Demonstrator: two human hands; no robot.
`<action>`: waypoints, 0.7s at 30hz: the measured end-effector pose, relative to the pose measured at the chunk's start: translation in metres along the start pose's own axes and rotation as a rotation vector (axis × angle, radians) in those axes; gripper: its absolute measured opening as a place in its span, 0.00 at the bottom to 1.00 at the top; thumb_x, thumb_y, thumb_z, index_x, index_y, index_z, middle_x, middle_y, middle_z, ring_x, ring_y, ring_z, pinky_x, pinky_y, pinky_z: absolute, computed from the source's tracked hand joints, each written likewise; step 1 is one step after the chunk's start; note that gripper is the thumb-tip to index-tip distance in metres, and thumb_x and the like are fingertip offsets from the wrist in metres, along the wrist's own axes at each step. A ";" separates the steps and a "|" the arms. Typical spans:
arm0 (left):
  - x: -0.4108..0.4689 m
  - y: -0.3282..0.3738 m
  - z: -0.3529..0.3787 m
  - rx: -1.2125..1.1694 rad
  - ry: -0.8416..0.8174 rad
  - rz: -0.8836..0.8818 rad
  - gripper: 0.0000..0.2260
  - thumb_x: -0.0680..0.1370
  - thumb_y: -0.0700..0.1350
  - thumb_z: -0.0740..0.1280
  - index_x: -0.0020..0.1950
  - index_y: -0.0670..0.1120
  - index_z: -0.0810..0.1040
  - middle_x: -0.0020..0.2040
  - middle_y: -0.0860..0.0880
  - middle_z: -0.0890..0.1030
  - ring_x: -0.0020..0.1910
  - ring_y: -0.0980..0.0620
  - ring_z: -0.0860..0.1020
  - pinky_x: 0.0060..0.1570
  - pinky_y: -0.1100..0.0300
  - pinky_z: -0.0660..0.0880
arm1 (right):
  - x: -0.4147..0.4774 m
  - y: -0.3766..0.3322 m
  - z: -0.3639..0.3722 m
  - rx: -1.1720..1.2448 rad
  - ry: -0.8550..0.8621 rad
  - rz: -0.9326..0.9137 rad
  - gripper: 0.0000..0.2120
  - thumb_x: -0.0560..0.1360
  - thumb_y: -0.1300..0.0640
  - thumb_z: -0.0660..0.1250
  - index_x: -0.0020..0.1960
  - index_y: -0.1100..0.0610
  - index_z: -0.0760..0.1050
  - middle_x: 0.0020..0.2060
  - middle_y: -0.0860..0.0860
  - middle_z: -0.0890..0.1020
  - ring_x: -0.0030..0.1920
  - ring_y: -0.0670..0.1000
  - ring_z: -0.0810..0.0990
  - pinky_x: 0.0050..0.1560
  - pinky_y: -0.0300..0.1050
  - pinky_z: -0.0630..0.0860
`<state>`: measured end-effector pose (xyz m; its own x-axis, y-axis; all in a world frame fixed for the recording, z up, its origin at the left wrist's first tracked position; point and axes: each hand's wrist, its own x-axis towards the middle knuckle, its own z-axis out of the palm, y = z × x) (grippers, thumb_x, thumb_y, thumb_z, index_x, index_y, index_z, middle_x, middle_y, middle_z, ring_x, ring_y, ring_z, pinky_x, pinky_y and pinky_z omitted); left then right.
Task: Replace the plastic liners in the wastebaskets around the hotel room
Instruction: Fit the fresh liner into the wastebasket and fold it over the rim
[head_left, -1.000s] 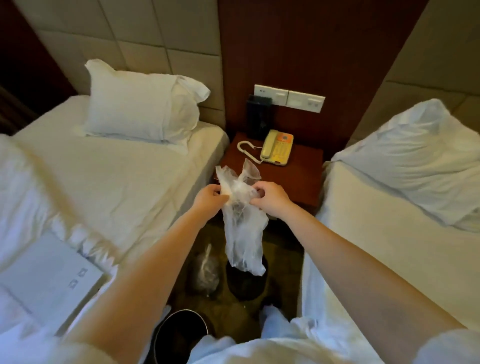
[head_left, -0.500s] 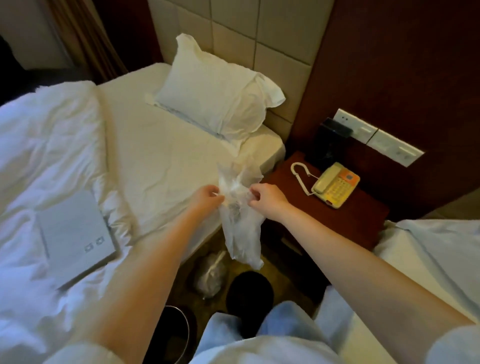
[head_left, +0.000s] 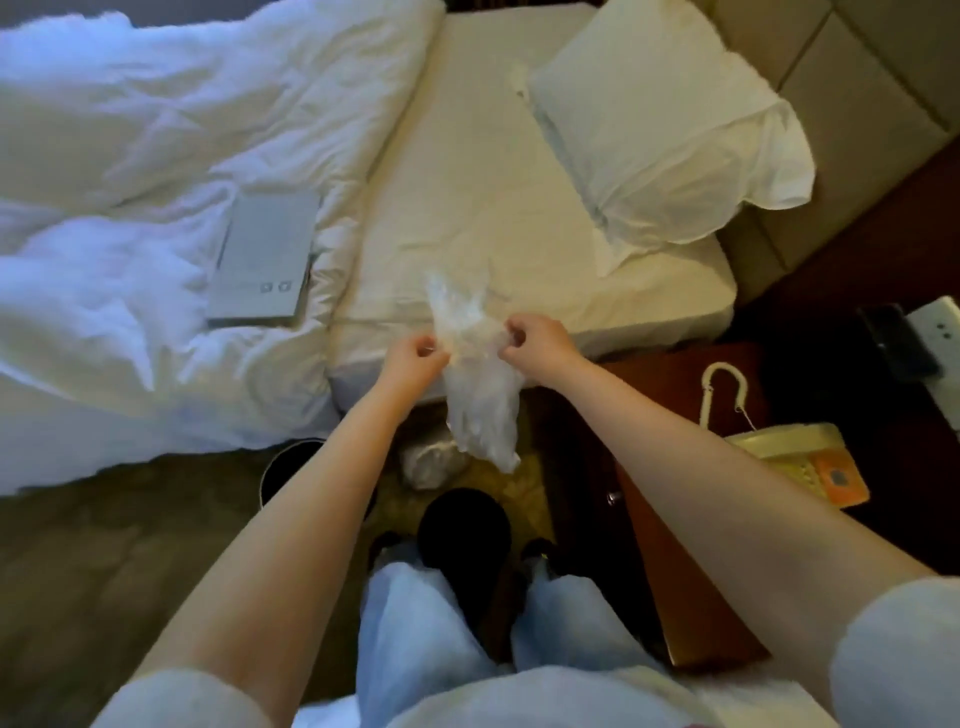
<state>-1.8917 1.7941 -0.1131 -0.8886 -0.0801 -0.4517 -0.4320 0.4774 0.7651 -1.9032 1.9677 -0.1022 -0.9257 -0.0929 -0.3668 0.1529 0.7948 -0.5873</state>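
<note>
Both hands — left hand (head_left: 415, 358), right hand (head_left: 535, 343) — pinch the plastic liner (head_left: 480, 400) hanging between them

Pale grey-white short sleeves are worn, left sleeve (head_left: 176, 696) and right sleeve (head_left: 893, 654); forearms (head_left: 322, 519) are left bare. Left hand (head_left: 415, 358) and right hand (head_left: 540, 340) are uncovered. White top (head_left: 519, 696) is seen at bottom edge. Light blue trousers (head_left: 410, 623) are worn. Dark shoes (head_left: 537, 553) are partly seen.
</note>
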 end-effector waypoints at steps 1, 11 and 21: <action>-0.005 -0.004 0.001 0.000 0.029 -0.019 0.02 0.77 0.41 0.66 0.49 0.44 0.77 0.43 0.46 0.78 0.46 0.49 0.76 0.47 0.55 0.72 | 0.000 0.001 0.002 0.013 -0.008 -0.021 0.10 0.75 0.60 0.66 0.36 0.53 0.70 0.34 0.50 0.75 0.40 0.53 0.74 0.40 0.46 0.68; -0.048 -0.104 0.043 0.201 0.195 -0.050 0.10 0.75 0.40 0.65 0.36 0.45 0.65 0.32 0.50 0.66 0.33 0.51 0.66 0.35 0.56 0.63 | -0.009 0.029 0.101 -0.015 -0.110 -0.262 0.02 0.76 0.60 0.65 0.45 0.54 0.73 0.41 0.51 0.76 0.43 0.51 0.73 0.41 0.42 0.65; -0.114 -0.229 0.129 0.153 0.378 0.045 0.07 0.76 0.40 0.64 0.39 0.46 0.69 0.35 0.50 0.70 0.36 0.51 0.71 0.35 0.57 0.66 | -0.065 0.129 0.200 0.000 -0.002 -0.416 0.02 0.74 0.60 0.66 0.44 0.55 0.77 0.38 0.50 0.77 0.43 0.52 0.75 0.43 0.46 0.70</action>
<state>-1.6718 1.8067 -0.2965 -0.9125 -0.3587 -0.1967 -0.3887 0.6101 0.6904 -1.7543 1.9561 -0.2989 -0.9079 -0.4073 -0.0991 -0.2344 0.6893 -0.6855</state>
